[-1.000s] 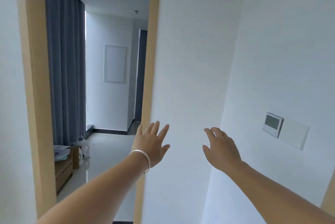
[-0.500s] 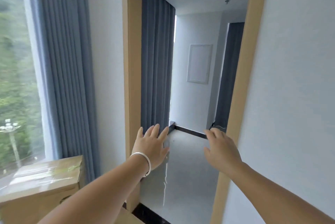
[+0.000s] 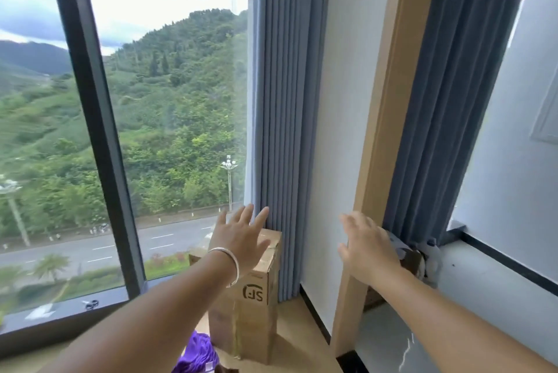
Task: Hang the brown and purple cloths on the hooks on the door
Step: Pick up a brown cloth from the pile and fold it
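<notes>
A purple cloth [image 3: 197, 356] lies crumpled at the bottom edge of the view, below my left forearm, with a dark brownish scrap [image 3: 227, 369] just showing beside it. My left hand [image 3: 241, 240], with a silver bracelet on the wrist, is stretched forward with fingers spread and holds nothing. My right hand [image 3: 367, 244] is also held out in the air with relaxed fingers, empty, in front of the wooden door frame [image 3: 383, 119]. No door hooks are in view.
A tall cardboard box [image 3: 250, 303] stands on the floor by the grey-blue curtain [image 3: 283, 95]. A large window [image 3: 99, 131] fills the left. Through the doorway on the right hang another curtain [image 3: 453, 101] and small objects on the floor [image 3: 422, 258].
The view has swung left, from the white wall and doorway to the window, box and purple cloth. Both hands stay outstretched and empty.
</notes>
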The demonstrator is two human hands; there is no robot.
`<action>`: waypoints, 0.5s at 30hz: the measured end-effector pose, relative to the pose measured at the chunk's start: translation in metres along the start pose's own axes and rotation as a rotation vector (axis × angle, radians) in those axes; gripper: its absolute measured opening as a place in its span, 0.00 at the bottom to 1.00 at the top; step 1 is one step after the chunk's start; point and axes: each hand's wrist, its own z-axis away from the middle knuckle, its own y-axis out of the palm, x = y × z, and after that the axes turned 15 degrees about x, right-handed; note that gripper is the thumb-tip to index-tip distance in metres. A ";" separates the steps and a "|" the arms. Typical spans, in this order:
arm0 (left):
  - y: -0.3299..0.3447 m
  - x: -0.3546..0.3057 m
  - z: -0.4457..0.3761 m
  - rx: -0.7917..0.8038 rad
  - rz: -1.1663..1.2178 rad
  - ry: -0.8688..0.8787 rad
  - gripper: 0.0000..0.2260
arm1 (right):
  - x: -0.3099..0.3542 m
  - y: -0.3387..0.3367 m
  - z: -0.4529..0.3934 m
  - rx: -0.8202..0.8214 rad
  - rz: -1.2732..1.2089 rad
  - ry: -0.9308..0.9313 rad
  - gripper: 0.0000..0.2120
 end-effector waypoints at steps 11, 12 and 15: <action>0.083 0.188 -0.074 0.117 0.037 -0.339 0.30 | 0.169 0.068 -0.200 0.092 -0.053 -0.365 0.26; 0.091 0.207 -0.081 0.126 0.042 -0.364 0.30 | 0.184 0.075 -0.219 0.111 -0.050 -0.396 0.26; 0.116 0.256 -0.100 0.147 0.054 -0.429 0.30 | 0.222 0.096 -0.262 0.150 -0.052 -0.456 0.28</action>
